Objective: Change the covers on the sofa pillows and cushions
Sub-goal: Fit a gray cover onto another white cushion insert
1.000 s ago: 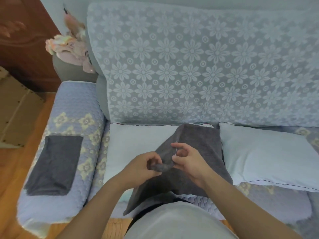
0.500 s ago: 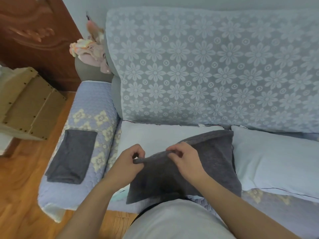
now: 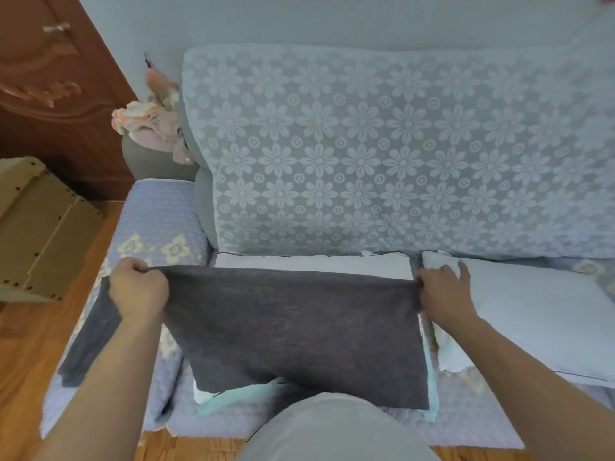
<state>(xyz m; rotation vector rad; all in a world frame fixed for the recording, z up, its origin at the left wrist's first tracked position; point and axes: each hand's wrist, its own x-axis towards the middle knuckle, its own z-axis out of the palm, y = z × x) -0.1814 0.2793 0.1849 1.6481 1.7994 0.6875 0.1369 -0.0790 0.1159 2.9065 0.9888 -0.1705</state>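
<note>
Fingers of the left hand (image 3: 138, 289) and the right hand (image 3: 441, 294) are pinching the two far corners of the dark grey cover (image 3: 293, 321), stretching it sideways over the bare white pillow (image 3: 312, 262), with both hands looking equally near it.

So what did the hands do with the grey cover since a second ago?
The left hand and right hand moved apart, from close together at one spot to opposite top corners of the dark grey cover, stretching it out flat and wide over the white pillow. Both keep gripping it. The second white pillow and the folded grey cover on the sofa arm stayed put.
</note>
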